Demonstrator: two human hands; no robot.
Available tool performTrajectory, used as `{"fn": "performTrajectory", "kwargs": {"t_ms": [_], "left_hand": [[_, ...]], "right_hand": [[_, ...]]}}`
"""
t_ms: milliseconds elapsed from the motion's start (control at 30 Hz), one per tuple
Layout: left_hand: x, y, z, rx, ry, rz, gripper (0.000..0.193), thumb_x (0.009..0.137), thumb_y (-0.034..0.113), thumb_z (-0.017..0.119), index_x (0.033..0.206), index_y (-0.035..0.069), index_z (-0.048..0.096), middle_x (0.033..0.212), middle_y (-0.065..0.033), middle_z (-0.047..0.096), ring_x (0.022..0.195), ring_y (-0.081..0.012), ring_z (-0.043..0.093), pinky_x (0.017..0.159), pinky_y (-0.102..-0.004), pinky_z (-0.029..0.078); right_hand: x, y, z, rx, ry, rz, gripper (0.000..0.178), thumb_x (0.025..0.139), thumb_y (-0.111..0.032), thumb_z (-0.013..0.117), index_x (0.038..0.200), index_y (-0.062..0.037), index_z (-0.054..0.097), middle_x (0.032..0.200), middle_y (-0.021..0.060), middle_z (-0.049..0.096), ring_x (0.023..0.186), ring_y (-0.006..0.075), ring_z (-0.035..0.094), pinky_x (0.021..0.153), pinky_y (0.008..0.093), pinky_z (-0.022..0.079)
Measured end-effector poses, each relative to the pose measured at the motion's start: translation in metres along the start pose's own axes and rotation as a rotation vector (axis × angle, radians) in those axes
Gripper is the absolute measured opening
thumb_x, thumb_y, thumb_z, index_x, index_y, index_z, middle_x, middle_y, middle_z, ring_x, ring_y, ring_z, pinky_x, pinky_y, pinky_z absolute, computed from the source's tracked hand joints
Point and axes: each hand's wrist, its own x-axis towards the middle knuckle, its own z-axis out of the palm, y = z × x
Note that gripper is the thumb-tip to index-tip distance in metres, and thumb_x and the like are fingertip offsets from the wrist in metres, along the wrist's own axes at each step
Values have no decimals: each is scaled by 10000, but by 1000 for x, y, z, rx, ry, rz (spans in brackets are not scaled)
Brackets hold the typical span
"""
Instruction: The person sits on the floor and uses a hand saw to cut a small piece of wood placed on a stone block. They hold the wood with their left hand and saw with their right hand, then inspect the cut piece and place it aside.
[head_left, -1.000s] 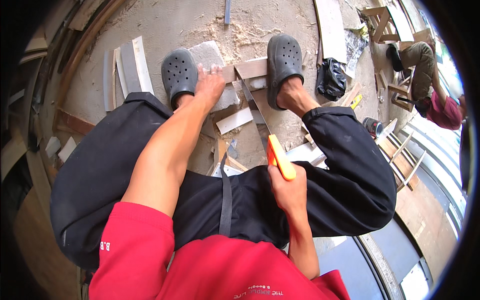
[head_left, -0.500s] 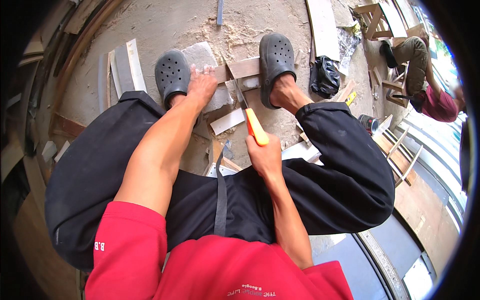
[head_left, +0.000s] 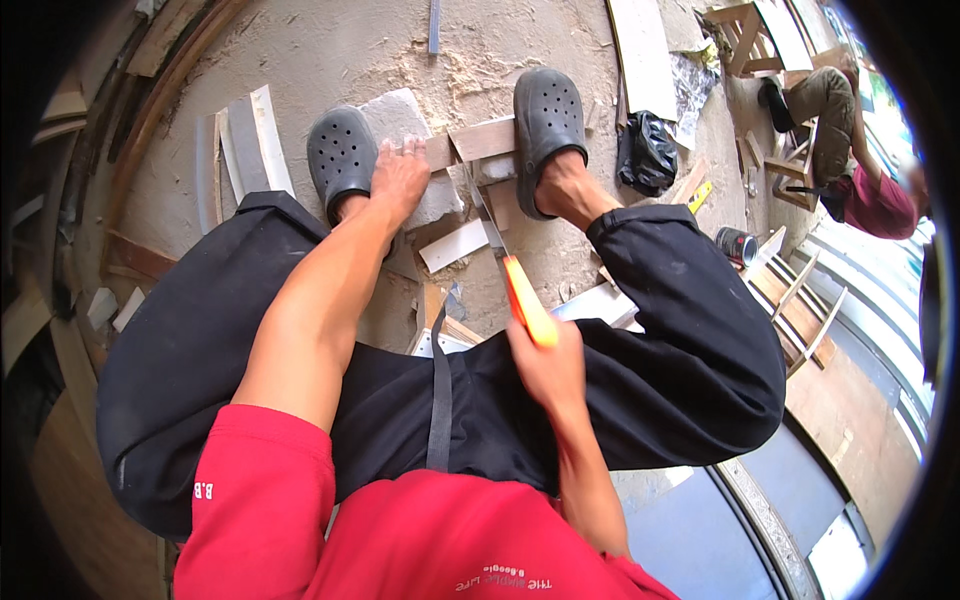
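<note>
My right hand (head_left: 552, 360) is wrapped round the orange handle of a handsaw (head_left: 490, 222). The saw's narrow blade runs away from me, its far part meeting a wooden board (head_left: 484, 139) between my feet. My left hand (head_left: 402, 178) presses on the left part of that board, fingers over its far edge, partly hiding it. The board lies across a pale block (head_left: 396, 112), and my right shoe (head_left: 549, 115) rests at its right end. My left shoe (head_left: 341, 152) is beside my left hand.
Offcuts such as a pale strip (head_left: 453, 246) and leaning planks (head_left: 245, 145) lie about, with sawdust on the floor. Right of my foot are a black plastic bag (head_left: 648, 153), a yellow tool (head_left: 700, 197) and a tin can (head_left: 737, 246). Another person (head_left: 870, 190) sits at the far right.
My right hand has drawn the handsaw back toward me and slightly right, its blade still at the board. My left hand stays pressed on the board.
</note>
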Motion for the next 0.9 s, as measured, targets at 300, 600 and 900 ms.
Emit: {"fn": "performTrajectory", "kwargs": {"t_ms": [300, 600, 900], "left_hand": [[-4, 4, -18, -25, -22, 11, 549, 917, 47, 449, 1447, -65, 359, 1476, -236, 432, 1300, -391, 502, 1161, -499, 278], [-3, 8, -18, -12, -24, 20, 560, 917, 46, 450, 1459, -53, 351, 1477, -229, 433, 1299, -410, 498, 1164, -499, 268], [0, 12, -28, -134, -182, -100, 794, 889, 344, 630, 1501, -22, 280, 1536, -222, 345, 1365, -414, 416, 1174, -534, 218]], "right_hand": [[29, -1, 14, 22, 3, 70, 244, 818, -166, 639, 746, 63, 598, 663, 250, 591, 590, 363, 621, 578, 420, 467], [60, -4, 11, 119, 1, 209, 262, 820, -174, 629, 734, 74, 615, 588, 183, 609, 502, 257, 591, 543, 425, 459], [79, -8, -15, 307, -241, 362, 195, 830, -161, 691, 720, -34, 592, 546, 6, 506, 441, 96, 471, 415, 282, 370]]}}
